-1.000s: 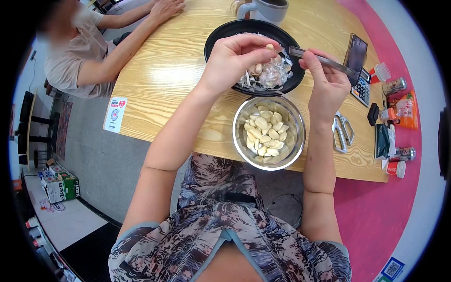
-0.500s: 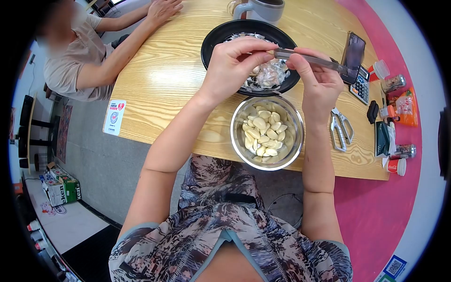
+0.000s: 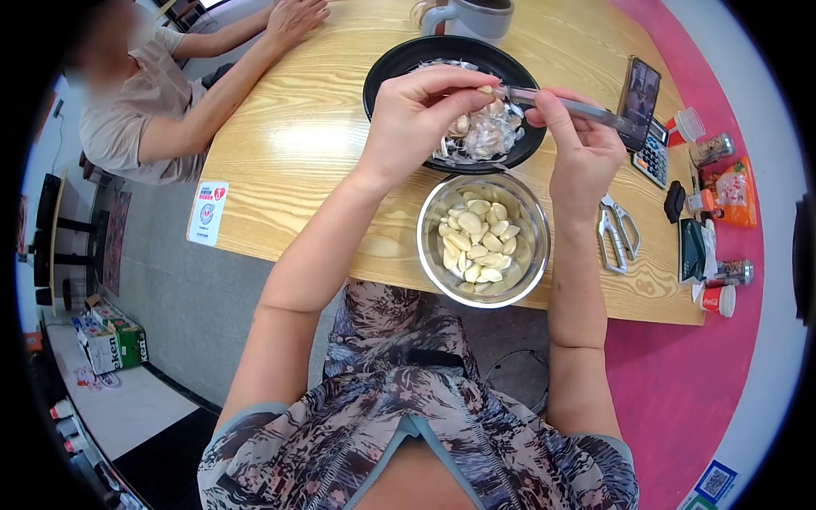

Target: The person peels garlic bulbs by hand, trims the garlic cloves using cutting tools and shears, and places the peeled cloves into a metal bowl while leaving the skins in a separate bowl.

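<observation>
Above the black plate, my left hand [image 3: 416, 115] pinches a pale garlic clove [image 3: 485, 89] between thumb and fingertips. My right hand [image 3: 582, 140] is closed around a slim metal knife [image 3: 586, 110], its tip pointing left and close to the clove; whether they touch is hard to tell. Below both hands, the black plate [image 3: 380, 70] carries garlic cloves in their skins and a heap of loose papery skins [image 3: 497, 132]. Nearer my body, a steel bowl [image 3: 432, 270] holds many peeled cloves [image 3: 480, 234] and stands by the table's front edge.
Right of the bowl lie scissors [image 3: 614, 238]. Farther right are a propped phone [image 3: 639, 93], a calculator [image 3: 652, 157], cans, paper cups and an orange packet [image 3: 738, 195]. A grey mug [image 3: 480, 19] stands behind the plate. Another person [image 3: 144, 102] sits at the left, forearms on the table [image 3: 289, 161].
The knife's tip has drawn slightly right, away from my left fingers, and the clove between them shows more clearly. My right hand has shifted a little to the right.
</observation>
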Motion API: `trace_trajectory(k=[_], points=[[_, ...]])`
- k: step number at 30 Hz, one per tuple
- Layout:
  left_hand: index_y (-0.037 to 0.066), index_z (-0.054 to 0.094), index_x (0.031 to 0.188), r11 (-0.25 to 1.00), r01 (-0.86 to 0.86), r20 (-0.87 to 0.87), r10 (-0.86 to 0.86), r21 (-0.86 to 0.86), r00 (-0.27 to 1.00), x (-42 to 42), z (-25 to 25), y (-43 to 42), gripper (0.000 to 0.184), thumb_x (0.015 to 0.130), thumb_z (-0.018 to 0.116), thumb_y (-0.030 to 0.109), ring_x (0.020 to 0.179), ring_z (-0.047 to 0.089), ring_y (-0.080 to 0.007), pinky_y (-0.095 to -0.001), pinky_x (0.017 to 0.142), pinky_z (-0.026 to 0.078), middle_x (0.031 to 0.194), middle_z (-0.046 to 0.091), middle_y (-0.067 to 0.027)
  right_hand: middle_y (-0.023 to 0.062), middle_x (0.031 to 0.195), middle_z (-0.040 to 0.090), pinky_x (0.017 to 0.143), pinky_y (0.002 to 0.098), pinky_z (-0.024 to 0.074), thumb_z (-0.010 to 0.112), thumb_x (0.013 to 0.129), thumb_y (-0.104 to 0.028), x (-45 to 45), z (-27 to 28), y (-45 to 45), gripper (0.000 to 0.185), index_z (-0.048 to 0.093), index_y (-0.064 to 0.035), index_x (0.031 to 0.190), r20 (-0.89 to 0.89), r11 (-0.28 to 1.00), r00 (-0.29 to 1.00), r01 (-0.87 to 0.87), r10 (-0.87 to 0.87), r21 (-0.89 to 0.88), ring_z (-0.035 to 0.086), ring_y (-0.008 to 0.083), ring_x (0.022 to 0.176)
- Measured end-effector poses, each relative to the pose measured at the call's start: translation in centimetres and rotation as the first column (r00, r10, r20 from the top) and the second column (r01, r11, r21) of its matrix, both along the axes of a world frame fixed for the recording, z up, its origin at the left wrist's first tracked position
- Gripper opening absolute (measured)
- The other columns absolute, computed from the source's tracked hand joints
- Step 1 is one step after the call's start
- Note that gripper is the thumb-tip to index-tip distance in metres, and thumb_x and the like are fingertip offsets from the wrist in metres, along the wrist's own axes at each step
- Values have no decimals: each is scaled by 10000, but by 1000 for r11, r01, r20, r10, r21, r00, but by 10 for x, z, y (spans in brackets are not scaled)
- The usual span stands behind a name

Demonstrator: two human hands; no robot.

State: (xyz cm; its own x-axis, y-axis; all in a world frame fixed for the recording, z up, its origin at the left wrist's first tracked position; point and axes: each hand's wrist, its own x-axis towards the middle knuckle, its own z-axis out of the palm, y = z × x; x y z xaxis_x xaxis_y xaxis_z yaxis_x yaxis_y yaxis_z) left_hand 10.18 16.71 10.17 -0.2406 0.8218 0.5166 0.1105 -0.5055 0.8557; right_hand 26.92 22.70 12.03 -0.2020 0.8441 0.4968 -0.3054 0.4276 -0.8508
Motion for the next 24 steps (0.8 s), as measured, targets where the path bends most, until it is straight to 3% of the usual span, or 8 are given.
trace_trajectory(k=[7,12,14,15,17,24], points=[[-37,629,1175,968,236,321,-198,-84,926,-10,3,3,255,947,598,71,932,686,-171,-270,835,568,1089,684,-155,94,836,706,656,212,527,725,853,-24,0,0,4,138,681,55,956,-5,998,998,60,-60,-17,669,119,711],[-38,610,1194,953,298,460,-238,-62,856,-14,-2,7,275,949,600,88,911,689,-176,-287,846,569,1088,683,-159,83,838,706,674,221,522,733,845,-31,0,-9,11,143,682,42,956,11,994,994,104,-104,21,659,112,729],[-42,634,1149,952,299,472,-232,-70,850,-12,0,6,250,927,633,72,900,685,-168,-283,839,569,1034,692,-146,74,847,707,696,231,519,743,831,-31,0,-19,17,165,683,26,974,316,997,946,66,-73,33,657,110,756],[-42,634,1149,951,300,471,-234,-70,850,-11,0,5,250,927,633,72,900,685,-168,-283,839,569,1034,692,-146,74,847,707,696,231,519,743,831,-31,-1,-17,15,165,683,26,974,314,997,946,67,-74,33,657,110,756],[-35,661,1104,975,190,312,-145,-117,939,-8,1,2,213,914,652,60,911,670,-143,-260,809,562,991,688,-116,72,876,705,720,235,515,745,822,-30,-2,-9,8,185,684,7,993,228,977,961,116,-155,177,660,108,789],[3,672,1160,1000,24,-105,-23,2,994,0,0,1,271,893,629,-18,866,627,-110,-235,762,518,978,656,-62,86,955,689,774,234,521,742,821,16,-1,-7,-2,212,662,46,1016,51,983,998,-52,44,176,665,127,839]])
